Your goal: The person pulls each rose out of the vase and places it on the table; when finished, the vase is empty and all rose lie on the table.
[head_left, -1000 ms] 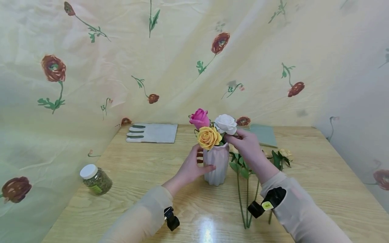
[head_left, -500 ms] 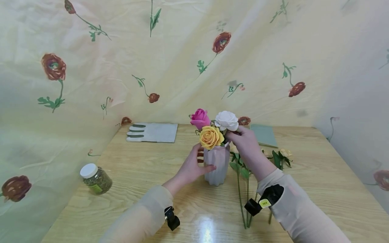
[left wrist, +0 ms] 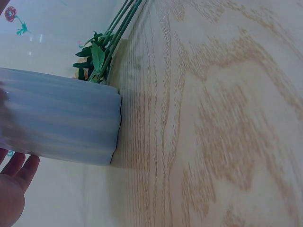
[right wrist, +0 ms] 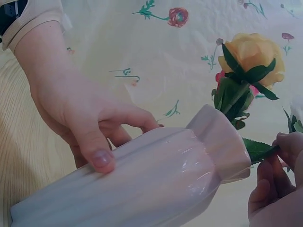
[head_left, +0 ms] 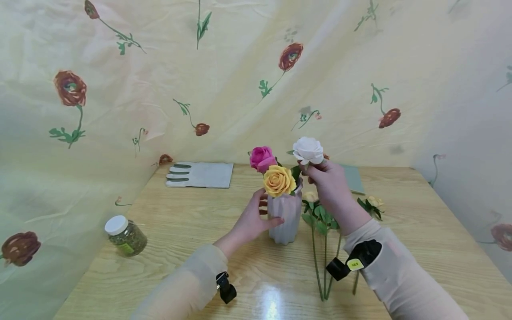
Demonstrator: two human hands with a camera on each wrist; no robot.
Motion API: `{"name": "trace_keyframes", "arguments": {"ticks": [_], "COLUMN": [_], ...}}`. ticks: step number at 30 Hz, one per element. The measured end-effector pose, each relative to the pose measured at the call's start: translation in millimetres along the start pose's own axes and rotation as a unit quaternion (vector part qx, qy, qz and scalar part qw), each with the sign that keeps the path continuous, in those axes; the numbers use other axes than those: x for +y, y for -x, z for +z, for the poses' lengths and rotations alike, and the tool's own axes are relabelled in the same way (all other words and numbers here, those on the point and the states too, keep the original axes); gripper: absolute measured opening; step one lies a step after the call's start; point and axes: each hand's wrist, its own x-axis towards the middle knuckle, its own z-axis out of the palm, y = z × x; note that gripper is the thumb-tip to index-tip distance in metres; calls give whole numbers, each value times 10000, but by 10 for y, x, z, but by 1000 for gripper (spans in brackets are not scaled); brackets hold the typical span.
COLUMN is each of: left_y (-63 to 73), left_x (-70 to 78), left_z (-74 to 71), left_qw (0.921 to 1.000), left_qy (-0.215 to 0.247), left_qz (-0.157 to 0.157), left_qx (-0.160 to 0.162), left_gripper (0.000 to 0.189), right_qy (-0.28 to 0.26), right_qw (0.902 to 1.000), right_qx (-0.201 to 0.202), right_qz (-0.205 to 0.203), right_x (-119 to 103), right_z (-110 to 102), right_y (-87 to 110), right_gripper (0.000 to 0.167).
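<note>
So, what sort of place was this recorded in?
Probably a staged recording corner: a creased cream sheet printed with red flowers rises behind a pale wood-grain table, and a black wrist camera is strapped over the beige right sleeve.

Place: screened-off table corner, one; whether in a home or a studio, not determinable. Worktop (head_left: 188, 213), pale, wood-grained. Hanging sheet (head_left: 224, 75), creased, printed with red flowers (head_left: 291, 56), behind worktop and along both sides. Household-type articles on worktop: white vase (head_left: 290, 224); lidded jar (head_left: 130, 239); flat pale glove (head_left: 210, 174).
</note>
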Motion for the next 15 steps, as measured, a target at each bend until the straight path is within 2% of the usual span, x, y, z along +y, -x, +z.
{"name": "trace_keyframes", "arguments": {"ticks": [6,9,15], "left_y": [-1,-1,2], "left_x": [9,7,13], "left_z": [0,0,-2], "left_qw": [10000,10000,10000], "left_qy": [-24,-33,-53], "left_qz": [-25,-23,-63], "left_qx": [0,-2,9], "left_gripper": [90,90,91], "right_qy": [-759,-1254,-2187], "right_qw": [9970,9917,9726], "right_qx": [96,225,339], "right_qz": [-63,-195,-716], "right_x": [-86,-144,-249], "right_z": [-49,-83,-168], "right_y": [8,12,5], "right_gripper": [12,7,13]}}
